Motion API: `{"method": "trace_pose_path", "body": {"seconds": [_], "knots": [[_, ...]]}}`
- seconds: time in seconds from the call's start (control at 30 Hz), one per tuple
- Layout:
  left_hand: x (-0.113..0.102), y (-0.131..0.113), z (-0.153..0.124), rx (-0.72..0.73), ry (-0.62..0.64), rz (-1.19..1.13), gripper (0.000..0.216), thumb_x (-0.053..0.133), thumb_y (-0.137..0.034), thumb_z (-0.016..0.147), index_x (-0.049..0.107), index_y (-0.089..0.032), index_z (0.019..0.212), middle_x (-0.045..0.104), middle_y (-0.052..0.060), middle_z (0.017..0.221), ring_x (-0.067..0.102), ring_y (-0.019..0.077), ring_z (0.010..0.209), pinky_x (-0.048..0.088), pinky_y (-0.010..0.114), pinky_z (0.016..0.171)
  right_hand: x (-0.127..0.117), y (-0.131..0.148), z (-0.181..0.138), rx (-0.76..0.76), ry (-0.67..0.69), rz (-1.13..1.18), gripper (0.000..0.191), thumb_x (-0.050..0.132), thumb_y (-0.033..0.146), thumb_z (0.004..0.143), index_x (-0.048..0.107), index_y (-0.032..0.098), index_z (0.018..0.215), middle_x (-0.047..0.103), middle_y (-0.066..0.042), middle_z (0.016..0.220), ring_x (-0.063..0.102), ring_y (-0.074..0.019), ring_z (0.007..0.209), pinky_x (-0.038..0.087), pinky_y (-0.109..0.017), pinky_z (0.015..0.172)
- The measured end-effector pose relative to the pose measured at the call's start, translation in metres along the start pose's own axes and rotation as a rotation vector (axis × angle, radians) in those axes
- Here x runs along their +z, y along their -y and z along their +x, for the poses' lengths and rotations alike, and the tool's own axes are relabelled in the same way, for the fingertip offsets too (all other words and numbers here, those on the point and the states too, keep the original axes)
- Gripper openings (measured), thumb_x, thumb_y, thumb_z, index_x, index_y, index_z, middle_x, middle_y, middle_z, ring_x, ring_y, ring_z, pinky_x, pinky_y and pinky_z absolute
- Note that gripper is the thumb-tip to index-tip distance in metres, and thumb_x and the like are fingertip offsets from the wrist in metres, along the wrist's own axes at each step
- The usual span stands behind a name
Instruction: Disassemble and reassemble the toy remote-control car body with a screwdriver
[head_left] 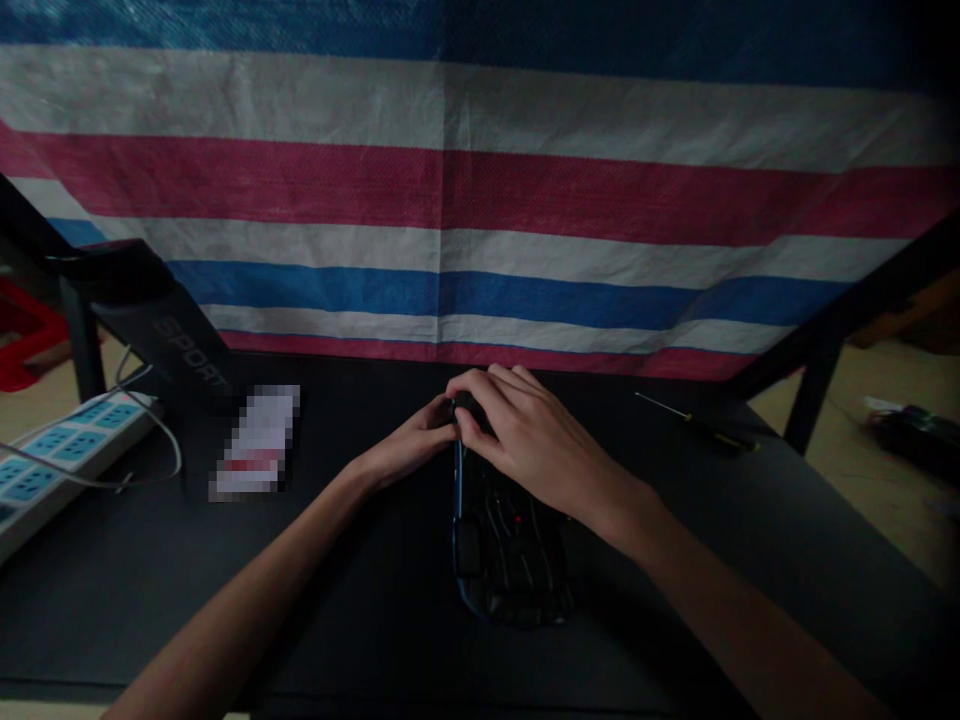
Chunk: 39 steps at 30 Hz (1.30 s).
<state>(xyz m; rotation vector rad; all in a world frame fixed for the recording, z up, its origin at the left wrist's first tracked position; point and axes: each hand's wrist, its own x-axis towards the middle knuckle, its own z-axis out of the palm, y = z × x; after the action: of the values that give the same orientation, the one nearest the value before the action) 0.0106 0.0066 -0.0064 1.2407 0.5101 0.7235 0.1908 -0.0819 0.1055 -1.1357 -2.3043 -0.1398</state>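
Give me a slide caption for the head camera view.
Both hands, left and right, grip a dark toy car on a black table.

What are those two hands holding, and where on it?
Both the left hand and right hand grip the far end of a dark toy-car-like object lying on the table.

Both your bare forearms reach forward and converge toward the middle. Your right hand (525, 430) lies palm down, knuckles up, its fingers curled forward and downward, fingertips pointing left. Your left hand (409, 450) sits lower, just left of those fingertips and partly tucked under them, its fingers bent inward to meet them.
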Motion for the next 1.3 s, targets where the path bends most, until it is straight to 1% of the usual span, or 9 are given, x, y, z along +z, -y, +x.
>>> {"method": "trace_pose_path", "body": {"seconds": [0.13, 0.3, 0.43, 0.57, 0.9, 1.07, 1.13, 1.23, 1.3], "knots": [[0.002, -0.002, -0.001, -0.015, 0.001, -0.021, 0.059, 0.09, -0.038, 0.082, 0.066, -0.018, 0.132, 0.072, 0.012, 0.132, 0.062, 0.0312, 0.13, 0.043, 0.043, 0.116, -0.009, -0.001, 0.001, -0.005, 0.038, 0.068, 0.026, 0.05, 0.019, 0.106, 0.062, 0.019, 0.13, 0.075, -0.011, 0.122, 0.066, -0.026, 0.112, 0.048, -0.044, 0.101], [0.005, -0.003, -0.001, 0.012, -0.008, -0.056, 0.053, 0.088, -0.031, 0.084, 0.067, -0.016, 0.131, 0.073, 0.013, 0.129, 0.061, 0.0323, 0.134, 0.041, 0.044, 0.117, -0.016, -0.005, 0.0, 0.039, 0.049, 0.059, 0.015, 0.054, 0.026, 0.11, 0.068, 0.021, 0.11, 0.077, -0.006, 0.104, 0.069, -0.0237, 0.099, 0.047, -0.041, 0.096], [0.005, -0.004, -0.001, 0.002, -0.001, -0.075, 0.063, 0.088, -0.029, 0.084, 0.062, -0.016, 0.139, 0.072, 0.013, 0.129, 0.063, 0.0306, 0.129, 0.043, 0.043, 0.115, -0.02, -0.006, -0.001, 0.01, 0.067, 0.141, 0.018, 0.056, 0.017, 0.105, 0.065, 0.02, 0.12, 0.075, -0.007, 0.112, 0.068, -0.0238, 0.108, 0.048, -0.041, 0.103], [0.004, -0.005, -0.002, -0.035, -0.018, -0.046, 0.065, 0.088, -0.033, 0.083, 0.06, -0.015, 0.139, 0.071, 0.013, 0.129, 0.066, 0.0269, 0.118, 0.047, 0.04, 0.107, -0.02, -0.005, -0.001, -0.024, 0.071, 0.128, 0.024, 0.054, 0.016, 0.102, 0.065, 0.018, 0.123, 0.074, -0.009, 0.118, 0.066, -0.0251, 0.113, 0.048, -0.044, 0.108], [0.003, -0.004, -0.003, 0.005, -0.033, -0.031, 0.047, 0.086, -0.025, 0.082, 0.067, -0.018, 0.125, 0.074, 0.007, 0.109, 0.065, 0.0264, 0.118, 0.048, 0.038, 0.106, -0.025, -0.01, -0.003, -0.216, 0.12, 0.015, 0.031, 0.051, 0.009, 0.1, 0.069, 0.019, 0.122, 0.071, -0.009, 0.119, 0.062, -0.0259, 0.115, 0.05, -0.045, 0.106], [0.004, -0.007, -0.005, 0.036, -0.016, 0.008, 0.037, 0.085, -0.027, 0.083, 0.069, -0.017, 0.115, 0.074, 0.006, 0.103, 0.064, 0.0305, 0.124, 0.049, 0.039, 0.106, -0.015, 0.0, -0.001, -0.188, 0.106, 0.039, 0.024, 0.051, 0.012, 0.103, 0.069, 0.021, 0.116, 0.072, -0.008, 0.119, 0.062, -0.0253, 0.115, 0.05, -0.045, 0.106], [0.005, -0.007, -0.006, 0.019, -0.01, 0.019, 0.036, 0.083, -0.028, 0.084, 0.07, -0.017, 0.116, 0.074, 0.006, 0.109, 0.062, 0.0331, 0.128, 0.048, 0.039, 0.107, -0.009, 0.004, 0.0, -0.136, 0.077, 0.031, 0.023, 0.049, 0.02, 0.109, 0.067, 0.02, 0.122, 0.073, -0.009, 0.12, 0.063, -0.0256, 0.115, 0.05, -0.045, 0.104], [0.003, -0.003, -0.005, -0.003, -0.033, 0.003, 0.047, 0.083, -0.032, 0.085, 0.067, -0.016, 0.126, 0.071, 0.011, 0.131, 0.058, 0.0353, 0.136, 0.047, 0.041, 0.109, 0.0, 0.008, 0.002, -0.062, 0.005, -0.007, 0.028, 0.047, 0.027, 0.113, 0.061, 0.016, 0.135, 0.073, -0.012, 0.129, 0.063, -0.0266, 0.119, 0.05, -0.044, 0.105], [0.002, 0.001, -0.003, -0.004, -0.031, -0.017, 0.057, 0.084, -0.035, 0.084, 0.063, -0.016, 0.133, 0.068, 0.014, 0.14, 0.057, 0.0345, 0.139, 0.046, 0.042, 0.112, 0.005, 0.008, 0.004, -0.017, -0.035, -0.062, 0.027, 0.046, 0.028, 0.114, 0.062, 0.014, 0.131, 0.074, -0.013, 0.125, 0.065, -0.0273, 0.114, 0.051, -0.044, 0.099]]}}
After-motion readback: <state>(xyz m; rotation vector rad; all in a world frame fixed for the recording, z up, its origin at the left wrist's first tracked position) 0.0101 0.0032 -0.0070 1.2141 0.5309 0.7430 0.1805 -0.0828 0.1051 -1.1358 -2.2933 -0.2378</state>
